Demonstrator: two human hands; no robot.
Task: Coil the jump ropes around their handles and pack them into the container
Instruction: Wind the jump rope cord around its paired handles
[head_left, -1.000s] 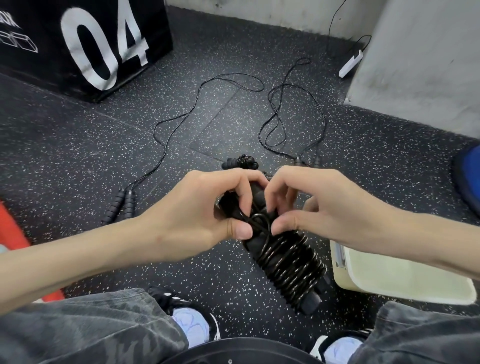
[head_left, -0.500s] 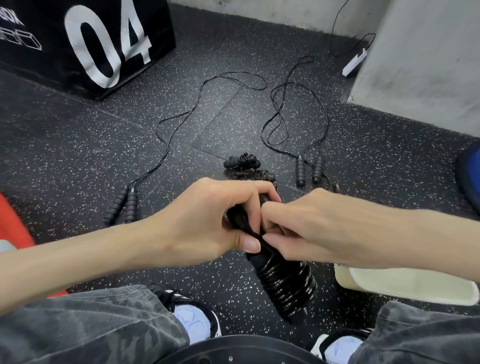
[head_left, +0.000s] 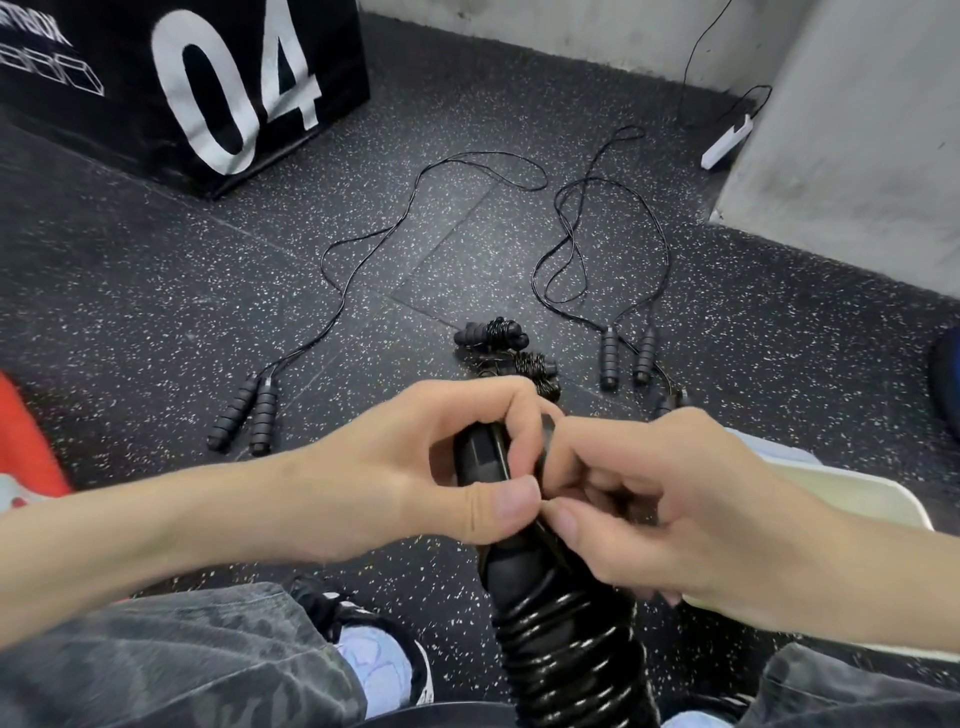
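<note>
A black jump rope bundle (head_left: 561, 649), its cord coiled in tight turns around the paired handles, hangs between my hands above the floor. My left hand (head_left: 431, 467) grips the upper end of the handles, thumb pressed against them. My right hand (head_left: 654, 509) pinches the cord at the same spot, thumb tip to thumb tip. On the floor lie an uncoiled rope with its handles (head_left: 244, 413) at the left, another uncoiled rope with handles (head_left: 626, 356) at the right, and coiled bundles (head_left: 493, 335) in the middle. A pale container (head_left: 857, 493) sits on the right, partly behind my right arm.
A black box marked 04 (head_left: 208, 88) stands at the back left. A grey wall block (head_left: 857, 130) rises at the back right, with a white power strip (head_left: 727, 140) beside it. My knees and shoes (head_left: 379, 670) fill the bottom. A red object (head_left: 26, 441) sits at the left edge.
The bundle has dropped lower and swung more upright. My right hand has slid in closer and its fingers now close around the cord at the top of the handles.
</note>
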